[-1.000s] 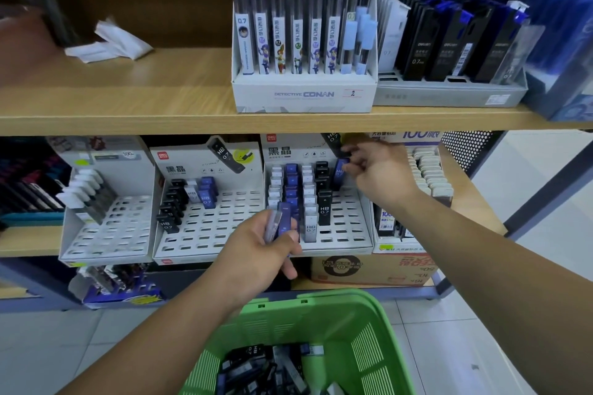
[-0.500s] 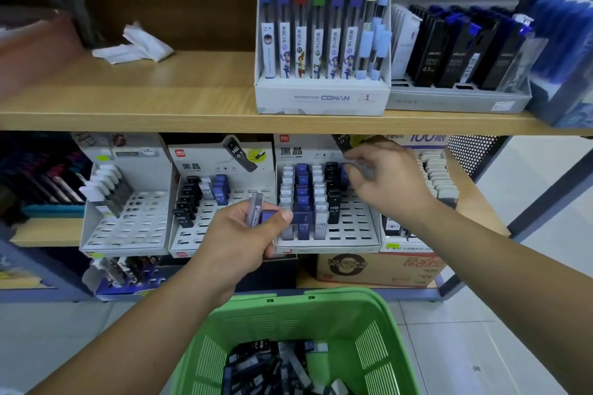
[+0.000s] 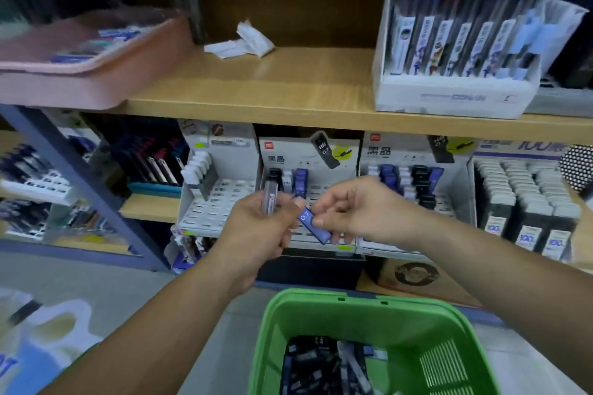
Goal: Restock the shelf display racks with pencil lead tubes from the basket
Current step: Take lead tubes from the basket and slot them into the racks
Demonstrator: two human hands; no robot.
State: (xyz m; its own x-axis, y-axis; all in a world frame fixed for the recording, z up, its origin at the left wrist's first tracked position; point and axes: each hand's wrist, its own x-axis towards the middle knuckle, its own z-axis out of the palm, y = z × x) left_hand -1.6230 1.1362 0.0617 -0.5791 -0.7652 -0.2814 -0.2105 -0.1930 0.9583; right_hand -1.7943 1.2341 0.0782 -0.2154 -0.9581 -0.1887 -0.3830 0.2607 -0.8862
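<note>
1. My right hand [image 3: 356,212] has come back from the rack on the right, where it was a moment ago. Now it meets my left hand [image 3: 256,228] in the middle. My view has swung to the left too.
2. My right hand pinches a blue tube [image 3: 313,226] between thumb and finger. The tube says 0.7 on it. My left thumb sits right at its top end. I cannot tell if the left hand has a hold of it as well.
3. My left hand has its fingers curled round a clear tube [image 3: 269,199]. That tube sticks straight up out of the top of the fist.
4. Just behind both hands is the middle rack [image 3: 282,159]. It has only a few tubes, all at the back. Most of the slots I can see are bare.
5. Behind my right hand, and off to its right, is the right rack [image 3: 401,151]. It has more rows filled, but its front slots are bare.
6. Past my left hand is the left rack [image 3: 221,202]. It has a small bunch of white tubes and lots of bare slots.
7. Below both hands is the green basket [image 3: 369,314]. A big pile of loose tubes [image 3: 321,362] lies in it.
8. So I think a little is done and a lot is left. These two tubes need slots, and then the whole pile.
</note>
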